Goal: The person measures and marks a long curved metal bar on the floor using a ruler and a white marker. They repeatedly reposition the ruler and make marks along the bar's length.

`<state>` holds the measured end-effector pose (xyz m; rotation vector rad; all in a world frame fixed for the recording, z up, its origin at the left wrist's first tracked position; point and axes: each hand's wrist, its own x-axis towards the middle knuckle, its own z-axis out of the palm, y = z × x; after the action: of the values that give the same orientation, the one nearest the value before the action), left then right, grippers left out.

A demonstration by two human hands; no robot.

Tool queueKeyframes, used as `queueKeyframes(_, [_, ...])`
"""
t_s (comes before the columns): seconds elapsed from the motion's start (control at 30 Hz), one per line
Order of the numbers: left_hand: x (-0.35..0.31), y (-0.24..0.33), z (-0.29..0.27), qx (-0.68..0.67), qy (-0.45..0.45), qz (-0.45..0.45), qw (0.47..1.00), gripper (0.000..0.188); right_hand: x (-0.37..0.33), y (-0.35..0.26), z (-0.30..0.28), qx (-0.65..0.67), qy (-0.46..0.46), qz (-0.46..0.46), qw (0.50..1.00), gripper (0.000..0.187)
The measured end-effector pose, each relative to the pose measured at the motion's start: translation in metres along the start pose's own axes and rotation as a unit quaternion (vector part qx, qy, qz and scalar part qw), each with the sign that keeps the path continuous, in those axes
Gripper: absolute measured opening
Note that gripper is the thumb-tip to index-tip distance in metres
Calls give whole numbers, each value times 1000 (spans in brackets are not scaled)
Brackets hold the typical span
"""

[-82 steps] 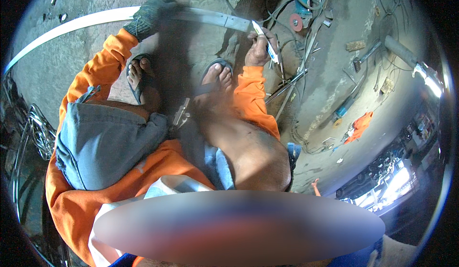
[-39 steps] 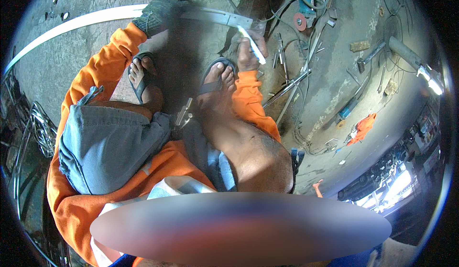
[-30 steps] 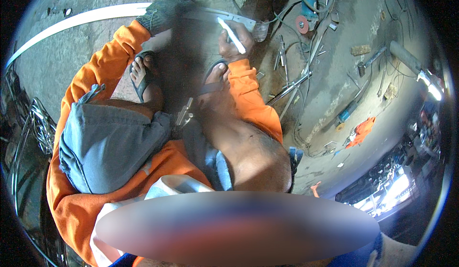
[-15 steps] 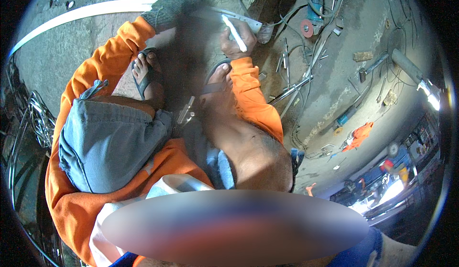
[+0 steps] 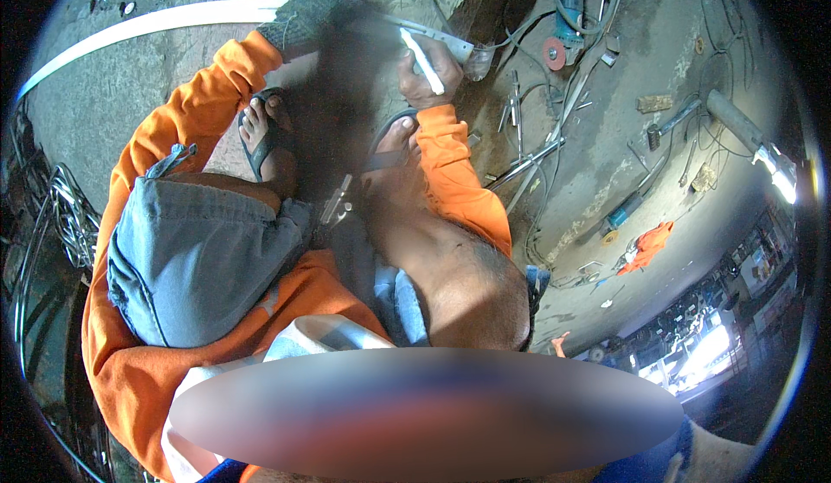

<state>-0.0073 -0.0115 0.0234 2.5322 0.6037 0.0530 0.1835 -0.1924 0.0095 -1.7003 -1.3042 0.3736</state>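
Note:
My left hand [image 5: 307, 17], in a dark knitted glove, is closed around a long white flat strip [image 5: 156, 22]. The strip bends away to the left through the wide lens. My bare right hand [image 5: 433, 74] pinches a white marker-like pen [image 5: 421, 61], held slantwise. Just beyond that hand lies the pale end of a flat bar with small marks or holes [image 5: 448, 43]. Whether it joins the white strip cannot be told, as a dark blur hides the part between my hands.
My sandalled feet are below my hands. To the right lie an angle grinder [image 5: 569, 16] with a red disc, a second grinder [image 5: 621, 213], metal rods [image 5: 528, 161], loose cables and an orange cloth [image 5: 649, 245]. Coiled wire [image 5: 74, 210] sits at the left.
Both hands keep their places and their holds. A red and yellow patch in the lower right background no longer shows.

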Motion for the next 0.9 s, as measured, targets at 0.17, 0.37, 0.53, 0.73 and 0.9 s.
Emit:
queueKeyframes(0.17, [1, 3, -6, 0, -28, -16, 999, 33, 1, 0, 1, -2, 1, 1, 1000, 29])
queueKeyframes(0.37, [3, -1, -10, -12, -31, 2, 999, 36, -1, -3, -1, 5, -7, 15, 1000, 28])
queueKeyframes(0.53, [6, -2, -7, -28, -10, 33, 999, 36, 0, -7, -5, 1, -4, 9, 1000, 21])
queueKeyframes(0.73, [5, -5, -2, -4, -37, 1, 999, 35, -1, -7, -6, 1, -5, 12, 1000, 18])
queueKeyframes(0.9, [5, -7, 2, -8, -41, 0, 999, 52, -2, -5, -5, 7, 0, 6, 1000, 19])
